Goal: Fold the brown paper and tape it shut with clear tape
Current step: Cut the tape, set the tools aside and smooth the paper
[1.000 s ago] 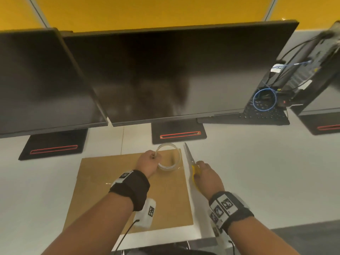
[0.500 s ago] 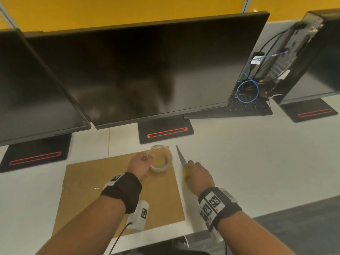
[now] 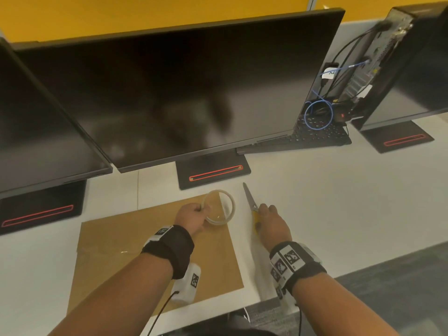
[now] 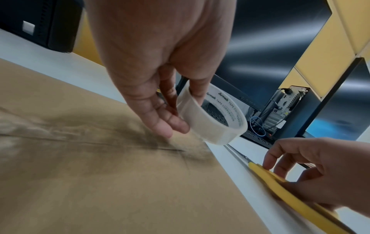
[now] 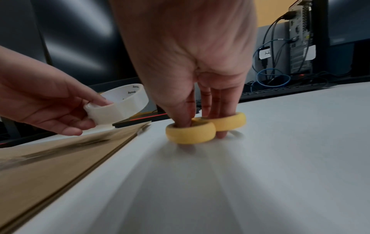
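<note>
Gripping tape roll (image 3: 219,207), scissors (image 3: 251,207).

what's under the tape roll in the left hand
The tape roll, pinched by the left hand, hangs over the brown paper's far right corner; white desk beyond. Contact unclear.

Both forearms were bare. The left wrist wore a wide black fabric band (image 3: 172,248) bearing a white tag, with a white box-shaped camera unit (image 3: 186,283) printed with a black square marker beneath, trailing a thin black cable (image 3: 160,314). The right wrist's black band (image 3: 298,266) carried white square-patterned marker tags.
</note>
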{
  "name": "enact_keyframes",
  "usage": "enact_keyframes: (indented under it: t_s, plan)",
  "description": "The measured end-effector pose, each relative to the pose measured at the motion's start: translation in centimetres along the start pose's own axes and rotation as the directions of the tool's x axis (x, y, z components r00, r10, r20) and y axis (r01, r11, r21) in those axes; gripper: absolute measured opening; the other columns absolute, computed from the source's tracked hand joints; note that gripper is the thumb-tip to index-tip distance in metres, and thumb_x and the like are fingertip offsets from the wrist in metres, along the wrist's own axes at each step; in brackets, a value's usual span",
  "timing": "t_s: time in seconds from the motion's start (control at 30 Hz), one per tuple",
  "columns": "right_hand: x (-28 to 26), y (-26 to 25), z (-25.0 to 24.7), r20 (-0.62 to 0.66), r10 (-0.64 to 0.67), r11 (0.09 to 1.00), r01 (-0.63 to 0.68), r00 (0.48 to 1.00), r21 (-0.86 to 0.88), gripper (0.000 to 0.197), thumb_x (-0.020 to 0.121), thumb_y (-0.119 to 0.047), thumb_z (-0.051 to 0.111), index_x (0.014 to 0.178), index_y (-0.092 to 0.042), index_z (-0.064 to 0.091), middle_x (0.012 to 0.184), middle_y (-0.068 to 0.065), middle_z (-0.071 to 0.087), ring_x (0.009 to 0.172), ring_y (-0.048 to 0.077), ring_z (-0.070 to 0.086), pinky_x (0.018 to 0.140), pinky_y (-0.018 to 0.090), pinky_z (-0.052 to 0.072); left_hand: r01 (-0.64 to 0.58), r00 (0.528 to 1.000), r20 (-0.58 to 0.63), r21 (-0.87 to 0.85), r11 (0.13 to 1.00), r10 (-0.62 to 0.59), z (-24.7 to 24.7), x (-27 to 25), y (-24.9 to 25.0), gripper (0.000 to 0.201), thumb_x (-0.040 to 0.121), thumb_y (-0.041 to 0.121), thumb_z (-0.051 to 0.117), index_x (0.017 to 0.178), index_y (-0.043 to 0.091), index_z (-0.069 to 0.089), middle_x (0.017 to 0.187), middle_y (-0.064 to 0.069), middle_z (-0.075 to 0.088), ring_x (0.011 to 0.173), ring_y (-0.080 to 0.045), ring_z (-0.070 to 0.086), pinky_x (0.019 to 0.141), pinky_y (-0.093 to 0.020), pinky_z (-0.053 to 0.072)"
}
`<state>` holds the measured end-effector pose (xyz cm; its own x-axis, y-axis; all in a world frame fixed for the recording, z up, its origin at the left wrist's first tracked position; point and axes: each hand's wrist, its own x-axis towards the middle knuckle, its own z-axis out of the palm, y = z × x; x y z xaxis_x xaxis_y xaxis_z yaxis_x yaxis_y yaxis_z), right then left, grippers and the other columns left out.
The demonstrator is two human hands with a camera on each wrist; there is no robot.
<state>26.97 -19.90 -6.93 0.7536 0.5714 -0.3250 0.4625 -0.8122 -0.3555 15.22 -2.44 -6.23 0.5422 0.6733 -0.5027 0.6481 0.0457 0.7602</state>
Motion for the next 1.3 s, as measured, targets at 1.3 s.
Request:
enact_keyframes:
  t_s: [1.3]
  plan:
    - [1.3,0.7,-2.1,-0.3,-0.38,0.925,0.357,0.875,-0.132,0.019,0.069,-0.011,0.072,0.088,-0.014,0.069,0.094,0.01,0.063,0.073,0.031,0.062,0.056,0.034,0.051,-0.136,0.98,-0.089,0.363,0.922,0.179,0.1,-1.0,1.7,0.026,0.092,0.014,0.047,0.113,0.009,0.061,0.119,-0.011,0.056,0.109,-0.028,0.058,0.095,-0.03,0.045]
